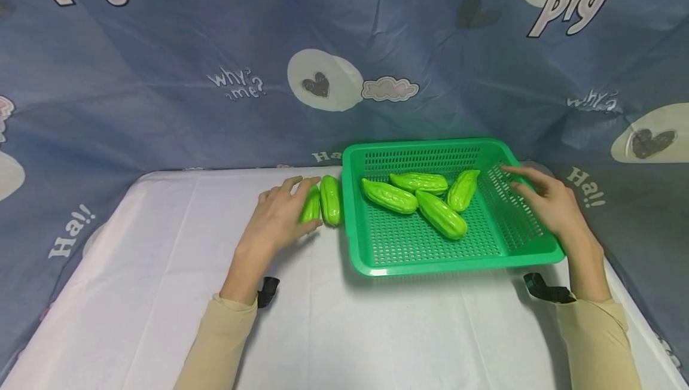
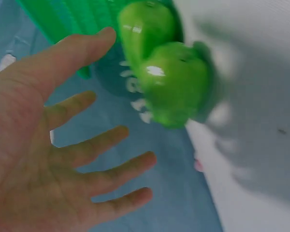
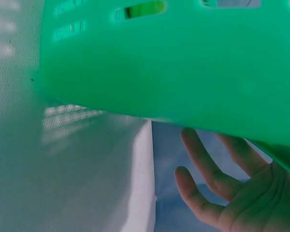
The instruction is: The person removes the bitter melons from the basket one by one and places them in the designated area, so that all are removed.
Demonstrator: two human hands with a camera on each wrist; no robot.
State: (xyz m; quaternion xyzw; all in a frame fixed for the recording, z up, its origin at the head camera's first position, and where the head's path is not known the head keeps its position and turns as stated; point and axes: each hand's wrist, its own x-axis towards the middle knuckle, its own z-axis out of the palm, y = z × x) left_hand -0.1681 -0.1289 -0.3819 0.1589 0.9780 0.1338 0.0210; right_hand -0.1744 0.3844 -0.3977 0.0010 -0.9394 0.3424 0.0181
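My left hand [image 1: 277, 213] hovers beside two glossy green bitter melons on the white cloth, its fingers spread. Partly behind its fingers in the head view is the nearer bitter melon [image 1: 310, 206]; the other bitter melon [image 1: 331, 200] lies between it and the green plastic basket [image 1: 425, 268]. From the left wrist, a gap shows between the palm and the nearer bitter melon [image 2: 176, 84]. At the basket's right side, my right hand [image 1: 557, 201] has thumb and forefinger extended over the rim. Other fingers [image 3: 203, 164] of it are loosely bent outside the basket wall [image 3: 183, 72].
Several more bitter melons [image 1: 441, 215] lie inside the basket, mostly toward its back and middle. The white cloth [image 1: 334, 324] covers the table, and a blue printed curtain [image 1: 215, 127] hangs along its back edge. Dark straps [image 1: 267, 291] sit at both wrists.
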